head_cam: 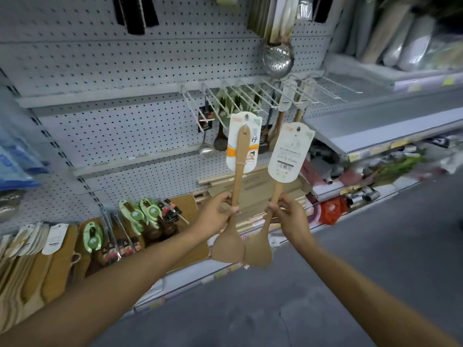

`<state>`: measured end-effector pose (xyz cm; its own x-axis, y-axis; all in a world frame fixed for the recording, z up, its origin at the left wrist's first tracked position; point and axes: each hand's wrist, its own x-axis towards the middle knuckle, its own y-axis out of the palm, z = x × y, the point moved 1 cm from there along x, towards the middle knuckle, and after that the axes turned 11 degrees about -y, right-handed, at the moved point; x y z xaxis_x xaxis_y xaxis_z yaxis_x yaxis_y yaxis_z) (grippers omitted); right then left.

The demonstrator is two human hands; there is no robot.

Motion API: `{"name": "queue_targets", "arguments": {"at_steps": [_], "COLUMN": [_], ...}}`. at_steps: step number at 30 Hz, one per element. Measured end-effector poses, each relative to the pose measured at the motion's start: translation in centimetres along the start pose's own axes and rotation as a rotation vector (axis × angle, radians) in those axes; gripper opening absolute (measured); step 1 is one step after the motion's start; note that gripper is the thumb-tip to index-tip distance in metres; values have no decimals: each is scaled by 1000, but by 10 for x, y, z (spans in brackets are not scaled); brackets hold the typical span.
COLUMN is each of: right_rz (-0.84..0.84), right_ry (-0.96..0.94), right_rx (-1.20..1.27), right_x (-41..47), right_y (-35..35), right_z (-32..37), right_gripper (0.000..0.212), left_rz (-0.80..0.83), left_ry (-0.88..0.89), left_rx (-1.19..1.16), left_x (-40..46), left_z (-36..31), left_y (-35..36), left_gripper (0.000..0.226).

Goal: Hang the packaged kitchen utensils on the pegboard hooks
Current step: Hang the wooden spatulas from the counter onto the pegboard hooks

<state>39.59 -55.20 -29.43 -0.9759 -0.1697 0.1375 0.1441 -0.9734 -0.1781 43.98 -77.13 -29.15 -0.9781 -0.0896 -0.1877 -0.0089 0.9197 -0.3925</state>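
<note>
Two wooden spatulas are held upright, blades down and touching, in front of the pegboard (100, 71): the left spatula (238, 181) shows its card's printed front, the right spatula (276, 191) its barcode back. The left hand (216, 215) has fingers curled tightly round its handle, while the right hand (288, 214) pinches the other between thumb and fingertips. Farther off, a row of white hooks (250, 96) juts out, some carrying ladles (206, 149).

Pretty dim, flat overhead light, barely any shadows; wide-angle bends the edges, and stuff far right of the hands is smeared.
</note>
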Motion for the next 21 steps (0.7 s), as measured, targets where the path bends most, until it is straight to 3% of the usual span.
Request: {"name": "queue_targets", "arguments": {"at_steps": [4, 10, 21], "right_rz": [-27, -49, -102], "right_ry": [-16, -15, 21], "right_rx": [-18, -33, -36], "right_x": [15, 53, 161], "right_y": [-44, -93, -157], "right_z": [-5, -25, -49], "right_gripper": [16, 5, 12], "left_rz": [-17, 15, 117], "left_ry": [11, 56, 97], "left_rx": [18, 41, 45], "left_x": [21, 68, 199], "left_z": [-22, -40, -79], "left_y": [29, 61, 110], "left_gripper": [4, 4, 5]}}
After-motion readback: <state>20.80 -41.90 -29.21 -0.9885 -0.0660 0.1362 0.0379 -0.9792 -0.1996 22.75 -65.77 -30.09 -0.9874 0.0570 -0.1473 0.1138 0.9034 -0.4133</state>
